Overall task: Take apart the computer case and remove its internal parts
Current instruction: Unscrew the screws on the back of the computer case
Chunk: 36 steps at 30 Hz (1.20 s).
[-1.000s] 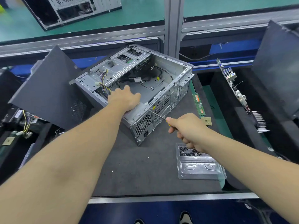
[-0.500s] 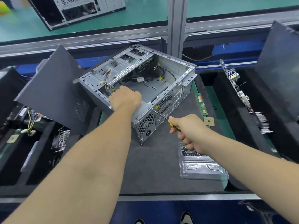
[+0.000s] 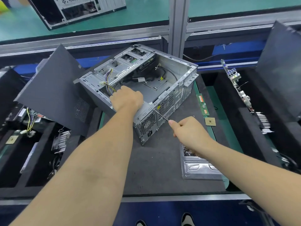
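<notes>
An open grey computer case (image 3: 182,69) lies on its side on the dark mat (image 3: 156,167), its inside facing up. A power supply (image 3: 146,118) sits in its near corner, with yellow and purple cables (image 3: 109,84) running from it. My left hand (image 3: 127,98) reaches into the case and rests on top of the power supply, fingers curled over its far edge. My right hand (image 3: 190,132) grips a screwdriver (image 3: 161,115). Its tip touches the case's rear panel beside the power supply, near the fan grille (image 3: 167,103).
A clear plastic tray (image 3: 198,167) with screws lies under my right wrist. A RAM stick (image 3: 202,104) and a CPU (image 3: 210,121) lie right of the case. A black side panel (image 3: 52,88) leans at the left. Black bins with removed parts stand on both sides.
My left hand shifted slightly on the power supply, fingers now curled over its far edge. My right hand holds the screwdriver on the rear panel, hardly moved. The camera shifted slightly.
</notes>
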Motion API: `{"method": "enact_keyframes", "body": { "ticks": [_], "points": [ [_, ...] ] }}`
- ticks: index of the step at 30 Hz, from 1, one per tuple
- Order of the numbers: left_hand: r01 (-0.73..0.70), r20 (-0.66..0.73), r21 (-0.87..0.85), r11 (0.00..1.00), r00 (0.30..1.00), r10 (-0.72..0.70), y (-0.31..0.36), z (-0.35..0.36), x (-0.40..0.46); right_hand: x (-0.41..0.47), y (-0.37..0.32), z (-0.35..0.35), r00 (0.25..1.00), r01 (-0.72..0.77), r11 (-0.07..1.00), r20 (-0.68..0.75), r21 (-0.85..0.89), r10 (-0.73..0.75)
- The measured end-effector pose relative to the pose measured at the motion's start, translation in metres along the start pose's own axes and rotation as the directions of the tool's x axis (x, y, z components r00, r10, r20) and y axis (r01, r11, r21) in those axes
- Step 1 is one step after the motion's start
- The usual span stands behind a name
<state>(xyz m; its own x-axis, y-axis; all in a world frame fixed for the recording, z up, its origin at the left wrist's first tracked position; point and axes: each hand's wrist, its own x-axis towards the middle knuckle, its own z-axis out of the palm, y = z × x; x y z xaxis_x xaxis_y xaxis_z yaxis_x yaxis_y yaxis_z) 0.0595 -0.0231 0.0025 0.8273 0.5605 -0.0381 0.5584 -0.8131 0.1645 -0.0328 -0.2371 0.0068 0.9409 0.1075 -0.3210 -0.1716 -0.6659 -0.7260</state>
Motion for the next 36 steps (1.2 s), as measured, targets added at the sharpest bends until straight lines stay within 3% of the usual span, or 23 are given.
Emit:
{"method": "enact_keyframes", "body": {
  "ticks": [3, 5, 7, 9, 10, 12, 14, 16, 17, 18, 19, 20, 22, 26, 29, 36],
  "points": [
    [0.002, -0.010, 0.004, 1.000, 1.000, -0.002, 0.001, 0.001, 0.000, -0.002, -0.002, -0.005, 0.967, 0.197, 0.914, -0.082, -0.354, -0.240],
    [0.005, -0.009, 0.010, 1.000, 1.000, -0.005, 0.001, 0.001, 0.000, -0.004, 0.002, -0.011, 0.872, 0.317, 0.695, -0.091, -0.645, -0.482],
    [-0.005, -0.005, 0.004, 1.000, 1.000, 0.005, 0.001, 0.000, 0.000, -0.010, 0.009, -0.012, 0.791, 0.387, 0.516, -0.012, -0.764, -0.611],
    [-0.014, -0.001, -0.015, 1.000, 1.000, 0.014, -0.002, 0.000, 0.002, -0.010, 0.018, -0.013, 0.759, 0.375, 0.461, -0.019, -0.805, -0.650],
    [-0.014, 0.005, -0.021, 1.000, 1.000, 0.014, -0.002, 0.000, 0.003, -0.008, 0.020, -0.012, 0.776, 0.366, 0.492, -0.033, -0.790, -0.630],
    [-0.012, 0.021, -0.024, 1.000, 1.000, 0.013, -0.002, 0.001, 0.005, -0.003, 0.016, -0.010, 0.861, 0.309, 0.679, -0.108, -0.666, -0.497],
    [-0.010, 0.037, -0.028, 1.000, 0.999, 0.011, -0.002, 0.000, 0.006, 0.003, 0.012, -0.012, 0.931, 0.283, 0.863, -0.097, -0.417, -0.352],
    [-0.005, 0.050, -0.039, 0.999, 0.999, 0.007, -0.002, 0.000, 0.008, 0.005, 0.007, -0.020, 0.984, 0.170, 0.985, 0.052, -0.021, -0.169],
    [-0.006, 0.048, -0.041, 0.999, 0.999, 0.008, -0.002, 0.000, 0.009, 0.006, 0.006, -0.024, 0.985, 0.006, 0.967, 0.165, 0.255, -0.049],
    [-0.009, 0.043, -0.041, 0.999, 0.999, 0.011, -0.002, 0.001, 0.009, 0.005, 0.006, -0.028, 0.951, -0.201, 0.857, 0.306, 0.475, 0.053],
    [-0.010, 0.039, -0.044, 0.999, 0.999, 0.011, -0.002, 0.002, 0.010, 0.003, 0.007, -0.030, 0.893, -0.376, 0.723, 0.434, 0.580, 0.116],
    [-0.003, 0.040, -0.051, 0.999, 0.999, 0.005, -0.002, 0.002, 0.011, 0.002, 0.007, -0.030, 0.837, -0.488, 0.640, 0.527, 0.593, 0.149],
    [0.022, 0.069, -0.057, 0.998, 0.997, -0.018, -0.001, 0.001, 0.013, 0.004, 0.005, -0.026, 0.789, -0.552, 0.635, 0.585, 0.541, 0.188],
    [0.032, 0.071, -0.037, 0.999, 0.997, -0.029, -0.001, 0.001, 0.012, 0.008, -0.006, -0.025, 0.880, -0.406, 0.808, 0.420, 0.426, 0.221],
    [0.047, 0.060, -0.033, 0.998, 0.997, -0.044, 0.000, 0.002, 0.010, 0.010, -0.011, -0.025, 0.926, -0.334, 0.867, 0.299, 0.370, 0.229],
    [0.037, 0.046, -0.029, 0.999, 0.998, -0.036, -0.001, 0.003, 0.012, 0.007, -0.007, -0.013, 0.997, -0.065, 0.987, 0.049, 0.144, 0.059]
  ]
}}
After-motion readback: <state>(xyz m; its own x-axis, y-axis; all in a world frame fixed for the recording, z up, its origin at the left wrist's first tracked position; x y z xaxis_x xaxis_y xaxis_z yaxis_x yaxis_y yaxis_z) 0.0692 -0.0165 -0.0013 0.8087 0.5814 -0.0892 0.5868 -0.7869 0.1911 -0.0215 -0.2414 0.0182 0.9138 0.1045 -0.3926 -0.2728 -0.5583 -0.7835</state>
